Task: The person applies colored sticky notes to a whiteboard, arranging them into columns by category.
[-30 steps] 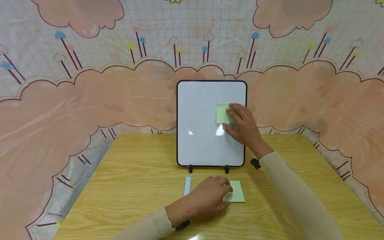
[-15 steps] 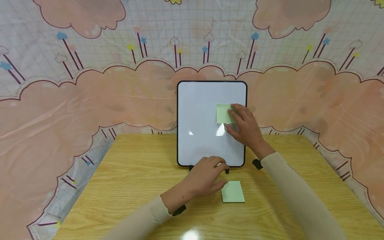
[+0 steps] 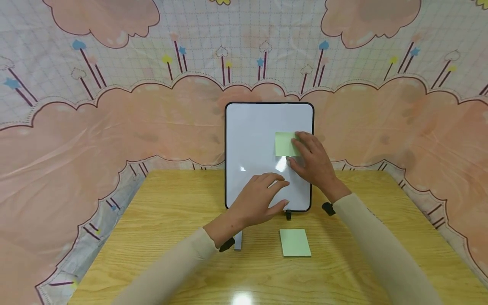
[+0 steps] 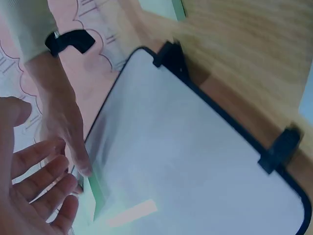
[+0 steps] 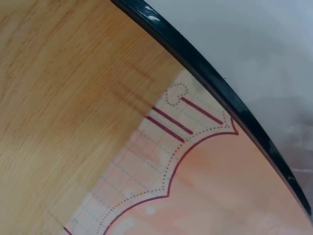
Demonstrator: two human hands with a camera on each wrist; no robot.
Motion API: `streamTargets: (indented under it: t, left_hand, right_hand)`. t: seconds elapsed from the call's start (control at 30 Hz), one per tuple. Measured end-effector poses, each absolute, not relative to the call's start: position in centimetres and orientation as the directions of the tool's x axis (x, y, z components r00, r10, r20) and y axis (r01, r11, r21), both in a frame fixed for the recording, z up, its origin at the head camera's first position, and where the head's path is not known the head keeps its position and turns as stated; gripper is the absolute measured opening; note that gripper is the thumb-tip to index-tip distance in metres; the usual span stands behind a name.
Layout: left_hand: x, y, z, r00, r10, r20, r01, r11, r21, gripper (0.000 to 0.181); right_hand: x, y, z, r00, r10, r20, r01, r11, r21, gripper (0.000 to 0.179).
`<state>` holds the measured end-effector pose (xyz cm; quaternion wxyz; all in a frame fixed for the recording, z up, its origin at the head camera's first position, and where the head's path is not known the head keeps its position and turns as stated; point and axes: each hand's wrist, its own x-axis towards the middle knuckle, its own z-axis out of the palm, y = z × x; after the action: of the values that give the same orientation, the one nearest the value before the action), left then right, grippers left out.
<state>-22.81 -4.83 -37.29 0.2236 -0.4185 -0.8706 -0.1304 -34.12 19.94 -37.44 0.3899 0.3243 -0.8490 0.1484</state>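
Note:
A light green square sticky note (image 3: pixel 284 144) is in front of the upper right of a white board (image 3: pixel 251 127). My right hand (image 3: pixel 314 165) holds the note by its right side, fingers over its edge and thumb near its lower edge. In the left wrist view, the right hand (image 4: pixel 63 117) is at the green note's edge, close to the board. My left hand (image 3: pixel 259 199) is raised before the board's lower part with fingers loosely bent and nothing in them. A pad of green sticky notes (image 3: pixel 295 242) lies on the table below.
The black-rimmed board stands on small black feet (image 3: pixel 288 214) on a wooden table (image 3: pixel 175 203). A pale narrow strip (image 3: pixel 238 240) lies partly hidden under the left forearm. A patterned cloth (image 3: pixel 183 110) hangs behind.
My left hand has lifted away from the pad on the table and risen to the front of the board. The right hand and its note have barely moved.

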Motion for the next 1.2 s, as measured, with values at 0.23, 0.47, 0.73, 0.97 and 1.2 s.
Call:
streamTargets:
  t: [0.23, 0.47, 0.73, 0.97, 1.2]
  left_hand:
    - [-24.8, -4.8, -35.9, -0.523, 0.660, 0.540, 0.788, 0.616, 0.010, 0.047]
    - [-26.7, -4.3, -34.7, -0.528, 0.649, 0.548, 0.760, 0.649, -0.037, 0.053]
    - [-28.4, -3.7, -33.8, -0.552, 0.644, 0.529, 0.725, 0.684, -0.076, 0.057]
    - [-29.7, -2.8, -33.0, -0.558, 0.641, 0.527, 0.713, 0.695, -0.091, 0.060]
    - [-31.1, -2.3, -32.6, -0.593, 0.636, 0.494, 0.681, 0.723, -0.114, 0.064]
  right_hand:
    - [-34.1, 19.9, -37.2, -0.478, -0.445, 0.757, -0.671, 0.741, 0.012, 0.061]
    - [-34.1, 19.9, -37.2, -0.480, -0.453, 0.752, -0.673, 0.740, 0.016, 0.062]
    - [-34.2, 19.9, -37.2, -0.476, -0.459, 0.750, -0.678, 0.735, 0.019, 0.062]
    - [-34.2, 20.0, -37.2, -0.473, -0.470, 0.745, -0.680, 0.732, 0.030, 0.064]
    - [-34.4, 20.1, -37.2, -0.437, -0.480, 0.761, -0.700, 0.713, 0.047, 0.066]
